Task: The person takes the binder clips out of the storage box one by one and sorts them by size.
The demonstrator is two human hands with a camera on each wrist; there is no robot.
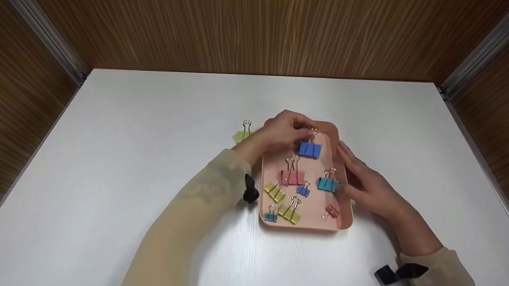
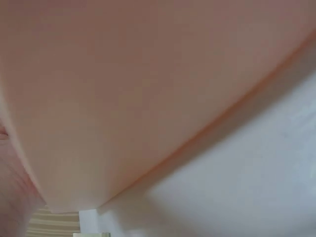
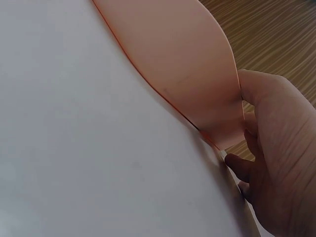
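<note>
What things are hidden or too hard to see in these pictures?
- Head view: the left hand covers the fingertips pinching the blue clip.
- Head view: the yellow-green clip is partly behind that hand.
- Left wrist view: only the blurry pink tray wall; no clips.
- Right wrist view: the tray hides the right hand fingertips.

The yellow-green clip beside the pink tray is partly hidden by the left hand; the left-wrist view is blurred.

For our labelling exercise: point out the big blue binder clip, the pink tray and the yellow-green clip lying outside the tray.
Big blue binder clip [image 1: 309, 150], head view, its blue body.
Pink tray [image 1: 340, 226], head view, near rim.
Yellow-green clip [image 1: 241, 135], head view, its body.
</note>
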